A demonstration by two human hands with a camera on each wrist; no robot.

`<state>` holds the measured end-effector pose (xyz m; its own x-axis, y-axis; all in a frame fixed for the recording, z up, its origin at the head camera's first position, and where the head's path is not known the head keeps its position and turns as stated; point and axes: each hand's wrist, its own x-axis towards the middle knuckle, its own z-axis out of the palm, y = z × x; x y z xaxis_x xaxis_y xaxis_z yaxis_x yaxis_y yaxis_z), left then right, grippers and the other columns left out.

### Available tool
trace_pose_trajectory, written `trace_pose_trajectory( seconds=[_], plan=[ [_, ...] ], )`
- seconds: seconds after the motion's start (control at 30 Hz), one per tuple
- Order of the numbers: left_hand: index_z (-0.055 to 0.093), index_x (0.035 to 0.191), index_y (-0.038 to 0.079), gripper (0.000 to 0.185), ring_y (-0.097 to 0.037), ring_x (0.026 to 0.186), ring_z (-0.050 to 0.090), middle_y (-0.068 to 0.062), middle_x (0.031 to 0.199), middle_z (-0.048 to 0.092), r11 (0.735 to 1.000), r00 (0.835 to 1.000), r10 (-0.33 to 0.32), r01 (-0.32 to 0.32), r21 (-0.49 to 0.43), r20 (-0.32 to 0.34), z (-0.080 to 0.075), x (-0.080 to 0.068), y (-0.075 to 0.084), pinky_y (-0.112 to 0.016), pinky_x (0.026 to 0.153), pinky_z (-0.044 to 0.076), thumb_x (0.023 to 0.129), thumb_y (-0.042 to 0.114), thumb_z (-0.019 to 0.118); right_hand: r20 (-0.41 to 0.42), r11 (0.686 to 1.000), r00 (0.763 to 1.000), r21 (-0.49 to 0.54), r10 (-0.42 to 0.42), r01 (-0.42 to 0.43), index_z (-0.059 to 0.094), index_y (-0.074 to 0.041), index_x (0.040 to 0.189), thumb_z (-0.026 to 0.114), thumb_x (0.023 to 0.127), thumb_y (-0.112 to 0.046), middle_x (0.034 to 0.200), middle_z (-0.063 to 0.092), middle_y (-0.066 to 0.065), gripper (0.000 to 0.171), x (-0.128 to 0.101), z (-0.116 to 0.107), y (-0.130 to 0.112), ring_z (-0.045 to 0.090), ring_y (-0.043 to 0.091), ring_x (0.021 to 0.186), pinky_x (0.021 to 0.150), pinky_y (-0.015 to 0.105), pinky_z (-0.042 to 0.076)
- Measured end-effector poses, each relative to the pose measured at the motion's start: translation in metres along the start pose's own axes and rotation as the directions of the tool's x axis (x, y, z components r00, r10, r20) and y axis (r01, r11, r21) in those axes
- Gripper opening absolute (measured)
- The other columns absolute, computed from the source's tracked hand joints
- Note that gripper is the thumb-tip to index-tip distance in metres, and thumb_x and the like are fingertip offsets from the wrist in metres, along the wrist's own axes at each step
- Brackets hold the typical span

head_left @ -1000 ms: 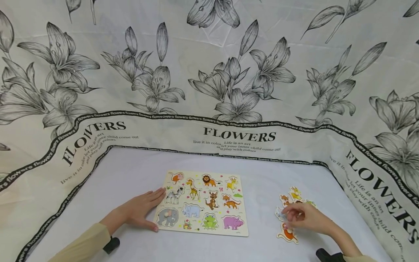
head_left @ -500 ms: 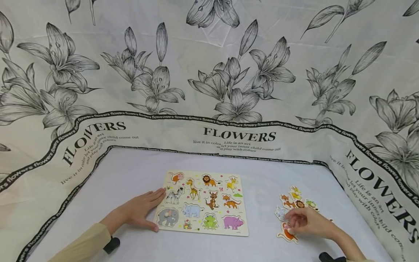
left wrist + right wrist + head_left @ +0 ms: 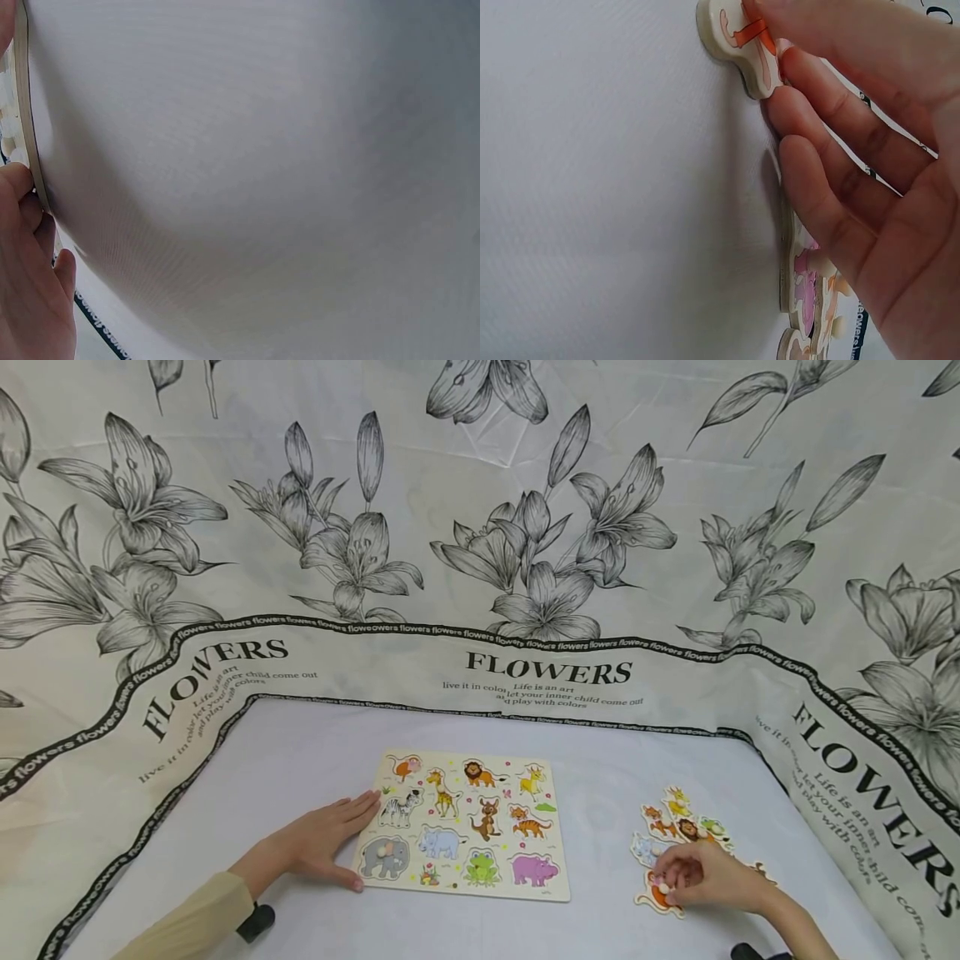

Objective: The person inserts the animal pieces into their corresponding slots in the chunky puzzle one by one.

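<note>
While the left hand [image 3: 318, 843] lies flat against the puzzle board [image 3: 465, 827] to steady it, the right hand [image 3: 705, 878], right of it, pinches the orange piece's [image 3: 658, 897] knob.

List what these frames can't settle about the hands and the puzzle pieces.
- Right hand on the orange piece: head view too small to show whether it pinches the peg; right wrist view cuts off the fingertips.
- Loose pieces: partly hidden under the hand.
- Left hand against the puzzle board: left wrist view shows only the board's edge.
</note>
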<state>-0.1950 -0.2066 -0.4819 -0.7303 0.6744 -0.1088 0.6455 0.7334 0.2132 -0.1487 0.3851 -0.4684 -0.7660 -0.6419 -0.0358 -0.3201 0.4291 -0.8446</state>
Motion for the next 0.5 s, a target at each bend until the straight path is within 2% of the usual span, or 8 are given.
trace_pose_trajectory(
  seconds=[0.13,0.3,0.5],
  plan=[
    [0.026,0.151,0.002,0.113,-0.031,0.146,0.025,-0.014,0.160,0.022,1.000,1.000,0.000,0.000,0.007,-0.001,0.0008,0.0003,-0.0001,-0.047,0.118,0.029,0.072,0.075,0.060,0.011,1.000,1.000,-0.012,-0.021,0.022,0.068,0.001,0.100,0.072,0.083,-0.004,0.080,0.067,0.013,0.018,-0.0003,0.0006,-0.0005,0.063,0.009,0.068,0.054,0.024,0.055],
    [0.026,0.151,0.002,0.113,-0.031,0.146,0.025,-0.014,0.160,0.022,1.000,1.000,-0.006,0.006,0.010,-0.002,0.0019,0.0001,-0.0009,-0.047,0.118,0.029,0.072,0.076,0.059,0.006,1.000,1.000,-0.015,-0.002,0.002,0.070,0.000,0.096,0.072,0.083,-0.005,0.078,0.068,0.007,0.014,-0.0020,0.0013,-0.0009,0.061,0.002,0.067,0.053,0.023,0.054],
    [0.026,0.151,0.002,0.112,-0.030,0.146,0.025,-0.013,0.160,0.021,1.000,1.000,-0.004,0.004,0.006,-0.008,0.0040,0.0004,-0.0020,-0.046,0.118,0.030,0.072,0.075,0.059,-0.004,0.999,1.000,-0.036,0.010,-0.010,0.070,0.002,0.095,0.071,0.084,-0.005,0.076,0.067,0.009,0.013,-0.0036,0.0015,0.0014,0.059,-0.003,0.068,0.052,0.021,0.053]
  ],
)
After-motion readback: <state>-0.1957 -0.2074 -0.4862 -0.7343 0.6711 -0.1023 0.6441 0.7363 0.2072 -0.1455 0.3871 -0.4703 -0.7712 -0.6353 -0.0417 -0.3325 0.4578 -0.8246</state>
